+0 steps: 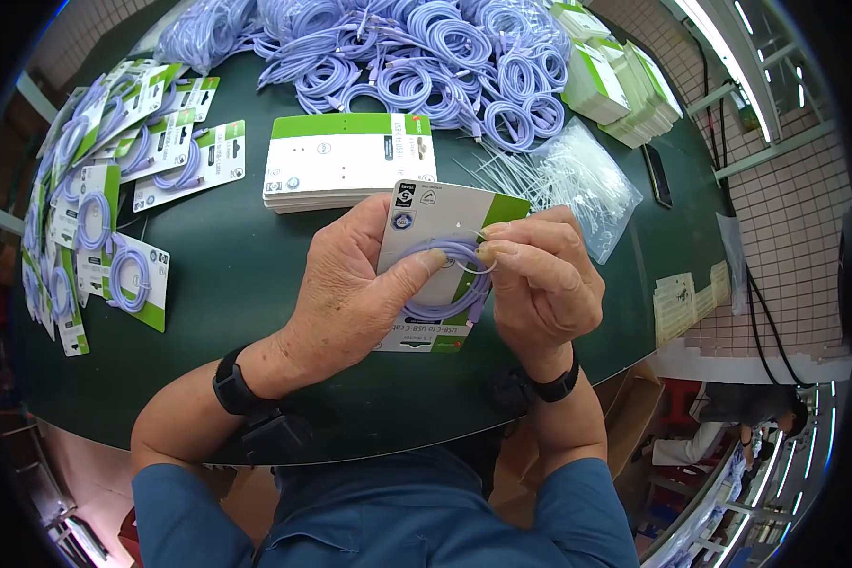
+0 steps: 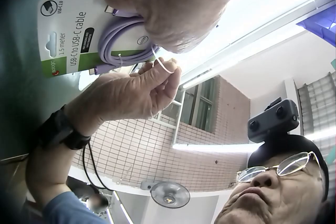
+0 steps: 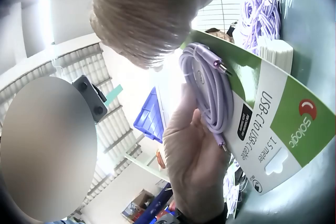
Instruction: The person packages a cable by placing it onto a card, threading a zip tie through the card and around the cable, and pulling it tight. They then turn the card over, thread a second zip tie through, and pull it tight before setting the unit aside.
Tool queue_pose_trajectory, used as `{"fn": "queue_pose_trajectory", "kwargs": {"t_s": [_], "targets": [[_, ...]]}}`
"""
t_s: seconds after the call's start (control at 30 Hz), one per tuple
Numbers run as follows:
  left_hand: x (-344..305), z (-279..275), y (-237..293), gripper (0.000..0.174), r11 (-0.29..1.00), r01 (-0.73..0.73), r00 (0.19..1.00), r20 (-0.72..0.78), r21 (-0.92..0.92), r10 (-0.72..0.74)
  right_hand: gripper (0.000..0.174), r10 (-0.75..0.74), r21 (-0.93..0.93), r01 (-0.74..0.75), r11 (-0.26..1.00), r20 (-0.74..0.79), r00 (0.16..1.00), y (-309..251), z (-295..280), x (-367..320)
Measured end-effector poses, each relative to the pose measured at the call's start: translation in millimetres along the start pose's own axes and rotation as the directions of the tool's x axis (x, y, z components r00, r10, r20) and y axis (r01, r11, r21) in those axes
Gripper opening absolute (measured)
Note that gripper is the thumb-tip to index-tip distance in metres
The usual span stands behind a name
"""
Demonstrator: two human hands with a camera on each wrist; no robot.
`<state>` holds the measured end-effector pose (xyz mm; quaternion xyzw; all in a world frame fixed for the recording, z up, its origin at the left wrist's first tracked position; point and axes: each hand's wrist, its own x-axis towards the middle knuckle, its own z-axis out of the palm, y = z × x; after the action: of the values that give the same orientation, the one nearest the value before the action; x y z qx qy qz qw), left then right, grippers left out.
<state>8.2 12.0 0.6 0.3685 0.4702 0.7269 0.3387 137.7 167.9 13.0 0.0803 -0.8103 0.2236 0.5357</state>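
My left hand grips a white and green cable card, with its thumb pressing a coiled purple USB-C cable against the card's face. At the card's right side, my right hand pinches a thin white cable tie between thumb and fingertips. The tie loops out by the coil's edge. In the right wrist view the purple coil lies on the printed side, both metal plugs showing. Card and coil are held above the table, the card tilted.
A stack of blank cards lies ahead. Beyond it spreads a heap of purple cables. Finished-looking carded cables pile up at left. At right are a bag of white ties, card bundles and a phone.
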Motion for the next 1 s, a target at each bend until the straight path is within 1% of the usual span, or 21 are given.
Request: {"fn": "queue_pose_trajectory", "kwargs": {"t_s": [0.3,0.53,1.0], "targets": [[0.7,-2.1,-0.8,0.034,0.999,-0.012,1.000,0.003,0.040,0.012,0.027,0.029,0.010,-0.029,1.000,0.022,0.999,0.3,0.1,0.0],[-0.4,-0.4,0.2,0.033,1.000,-0.002,1.000,-0.006,0.029,0.002,0.028,0.015,-0.001,-0.015,1.000,0.018,1.000,-0.4,-0.7,0.6],[0.2,-1.9,-0.7,0.032,0.999,0.007,1.000,0.000,0.043,-0.007,0.027,0.054,-0.029,-0.053,0.998,0.040,0.998,-0.4,2.9,2.0]]}}
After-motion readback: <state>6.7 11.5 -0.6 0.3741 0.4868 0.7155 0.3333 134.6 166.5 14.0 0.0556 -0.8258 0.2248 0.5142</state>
